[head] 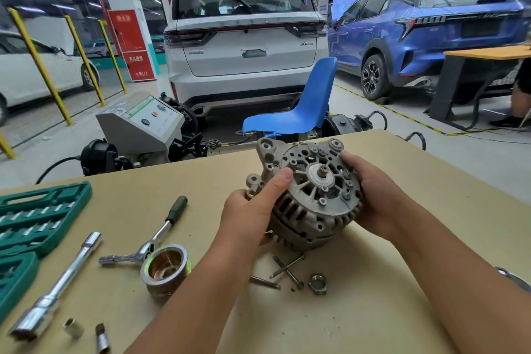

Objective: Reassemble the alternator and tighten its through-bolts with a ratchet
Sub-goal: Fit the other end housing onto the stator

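Alternator [311, 195], grey cast aluminium with slotted vents round its housing and a shaft stub at the centre of its end face, is held above the tan workbench [373, 282]. It is gripped on one side by the left hand [253, 213], thumb laid over the end face, and on the other by the right hand [373, 195], fingers curled round the rim. Just below the alternator, loose through-bolts [287, 267] and a nut [317, 284] are seen. A pulley [166, 269] and ratchet [158, 234] lie lower left; the ratchet head is possibly touching the pulley.
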`<state>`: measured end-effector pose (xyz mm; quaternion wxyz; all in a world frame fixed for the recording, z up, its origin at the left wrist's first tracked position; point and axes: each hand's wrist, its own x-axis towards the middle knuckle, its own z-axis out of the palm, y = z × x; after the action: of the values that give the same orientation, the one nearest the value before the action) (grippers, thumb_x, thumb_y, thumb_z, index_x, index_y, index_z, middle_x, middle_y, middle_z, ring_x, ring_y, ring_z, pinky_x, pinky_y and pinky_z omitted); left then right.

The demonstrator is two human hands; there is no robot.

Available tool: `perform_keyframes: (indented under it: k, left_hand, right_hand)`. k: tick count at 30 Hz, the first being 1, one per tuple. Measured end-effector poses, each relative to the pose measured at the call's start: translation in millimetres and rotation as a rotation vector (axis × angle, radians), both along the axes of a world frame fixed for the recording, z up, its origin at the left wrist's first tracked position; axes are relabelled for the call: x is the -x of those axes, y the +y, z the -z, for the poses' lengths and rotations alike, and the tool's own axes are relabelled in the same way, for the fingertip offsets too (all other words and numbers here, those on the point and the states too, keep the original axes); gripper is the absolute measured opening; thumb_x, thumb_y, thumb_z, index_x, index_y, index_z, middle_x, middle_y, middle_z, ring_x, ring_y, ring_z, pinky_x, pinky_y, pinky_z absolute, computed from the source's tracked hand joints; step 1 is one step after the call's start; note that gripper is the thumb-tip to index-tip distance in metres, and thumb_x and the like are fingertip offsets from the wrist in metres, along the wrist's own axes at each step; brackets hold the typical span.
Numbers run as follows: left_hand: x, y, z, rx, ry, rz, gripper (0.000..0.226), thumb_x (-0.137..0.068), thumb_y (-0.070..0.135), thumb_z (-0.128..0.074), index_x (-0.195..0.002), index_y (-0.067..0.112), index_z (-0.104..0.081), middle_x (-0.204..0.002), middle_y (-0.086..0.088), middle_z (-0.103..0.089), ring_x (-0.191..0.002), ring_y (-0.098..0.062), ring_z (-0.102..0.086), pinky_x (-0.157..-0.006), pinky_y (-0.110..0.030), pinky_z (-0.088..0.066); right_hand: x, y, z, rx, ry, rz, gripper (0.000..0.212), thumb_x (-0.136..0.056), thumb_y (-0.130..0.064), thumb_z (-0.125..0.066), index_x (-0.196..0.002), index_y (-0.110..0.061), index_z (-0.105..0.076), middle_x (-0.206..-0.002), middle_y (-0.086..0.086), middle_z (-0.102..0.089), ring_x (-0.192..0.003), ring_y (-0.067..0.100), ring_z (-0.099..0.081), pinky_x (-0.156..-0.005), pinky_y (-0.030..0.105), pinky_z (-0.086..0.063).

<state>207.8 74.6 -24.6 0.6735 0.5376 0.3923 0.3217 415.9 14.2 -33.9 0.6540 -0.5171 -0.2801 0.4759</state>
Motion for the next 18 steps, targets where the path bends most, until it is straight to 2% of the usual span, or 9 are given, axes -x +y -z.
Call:
perform_keyframes:
  k: [4,7,10,12,14,15,18]
  left_hand:
    - [-3.7,-1.2,-2.7,-0.025,-0.051,0.001,0.087,-0.049,0.073,-0.088,-0.110,0.013,-0.073,-0.092,-0.004,-0.081,-0.077,-0.017,-0.078,-0.054,-0.022,-0.056]
    - [-4.2,1.6,-2.5,0.019,-0.102,0.007,0.078,-0.050,0.071,-0.081,-0.102,0.013,-0.080,-0.091,-0.005,-0.081,-0.074,-0.016,-0.078,-0.048,-0.021,-0.055]
    - [-5.0,4.9,-3.9,0.066,-0.163,0.066,0.052,-0.060,0.074,-0.077,-0.091,0.033,-0.084,-0.097,-0.006,-0.081,-0.082,-0.023,-0.079,-0.053,-0.025,-0.059]
    - [-7.1,9.9,-6.0,0.078,-0.172,0.050,0.038,-0.067,0.070,-0.076,-0.088,0.039,-0.083,-0.096,-0.007,-0.081,-0.082,-0.024,-0.079,-0.053,-0.026,-0.059]
    - [-8.3,18.1,-5.8,0.057,-0.164,-0.009,0.025,-0.075,0.063,-0.076,-0.080,0.040,-0.083,-0.090,-0.004,-0.081,-0.074,-0.017,-0.079,-0.051,-0.021,-0.057]
    - [-8.1,22.7,-4.9,0.041,-0.159,-0.036,0.020,-0.076,0.058,-0.078,-0.076,0.039,-0.082,-0.086,-0.002,-0.081,-0.070,-0.014,-0.078,-0.053,-0.021,-0.056]
    - [-7.6,30.3,-3.9,0.018,-0.168,-0.059,0.016,-0.075,0.048,-0.082,-0.067,0.034,-0.082,-0.077,-0.002,-0.079,-0.062,-0.011,-0.074,-0.059,-0.025,-0.057]
  right_hand:
    - [-0.1,2.0,-2.4,-0.035,-0.023,-0.022,0.041,-0.103,-0.039,-0.047,-0.129,-0.015,-0.066,-0.122,0.015,-0.073,-0.112,0.033,-0.071,-0.099,0.046,-0.052]
    - [2.3,2.9,-1.9,-0.128,0.005,-0.030,0.037,-0.100,-0.029,-0.050,-0.129,-0.014,-0.067,-0.125,0.017,-0.071,-0.114,0.036,-0.070,-0.097,0.048,-0.055]
    - [5.6,1.7,-1.1,-0.190,0.015,-0.045,0.036,-0.093,-0.024,-0.054,-0.124,-0.014,-0.069,-0.128,0.019,-0.069,-0.115,0.040,-0.068,-0.099,0.055,-0.055]
    - [6.6,2.1,-1.7,-0.174,0.021,-0.026,0.044,-0.083,-0.025,-0.061,-0.125,-0.013,-0.069,-0.133,0.021,-0.065,-0.116,0.043,-0.066,-0.102,0.063,-0.050]
    - [7.7,3.7,-4.4,-0.094,0.057,-0.013,0.058,-0.076,-0.030,-0.068,-0.131,-0.010,-0.065,-0.136,0.023,-0.063,-0.119,0.046,-0.064,-0.108,0.067,-0.043]
    - [9.2,4.2,-6.7,-0.061,0.068,-0.032,0.060,-0.077,-0.034,-0.071,-0.131,-0.010,-0.066,-0.133,0.022,-0.065,-0.118,0.045,-0.065,-0.108,0.064,-0.044]
    - [13.1,6.9,-11.5,-0.023,0.127,-0.070,0.051,-0.086,-0.043,-0.071,-0.126,-0.012,-0.070,-0.121,0.018,-0.073,-0.110,0.038,-0.071,-0.098,0.053,-0.056]
